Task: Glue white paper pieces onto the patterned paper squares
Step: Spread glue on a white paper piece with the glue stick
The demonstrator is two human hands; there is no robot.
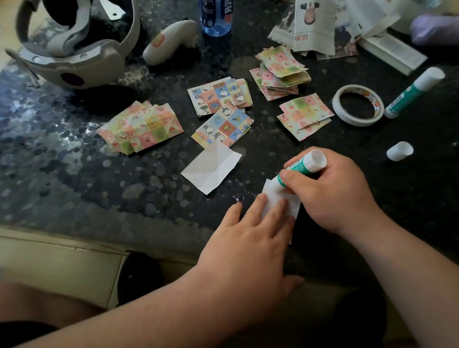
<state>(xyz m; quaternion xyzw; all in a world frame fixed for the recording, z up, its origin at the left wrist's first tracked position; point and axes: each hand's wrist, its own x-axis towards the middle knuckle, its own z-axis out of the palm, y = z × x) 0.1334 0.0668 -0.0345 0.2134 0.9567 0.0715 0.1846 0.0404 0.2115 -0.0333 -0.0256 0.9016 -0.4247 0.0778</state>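
Head view: left hand [248,238], fingers flat, pinned white paper piece [274,198] near the desk's front edge; right hand [331,193] gripped glue stick [303,166]. Light pinning risked paper dragging.

White paper piece [274,198] lies flat near patterned paper squares [223,110] stacked behind.

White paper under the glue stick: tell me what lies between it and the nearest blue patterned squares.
One thing: a second white sheet lies on the table between the white paper under the glue stick and the blue patterned squares, overlapping their near edge. Otherwise the tabletop there is bare.
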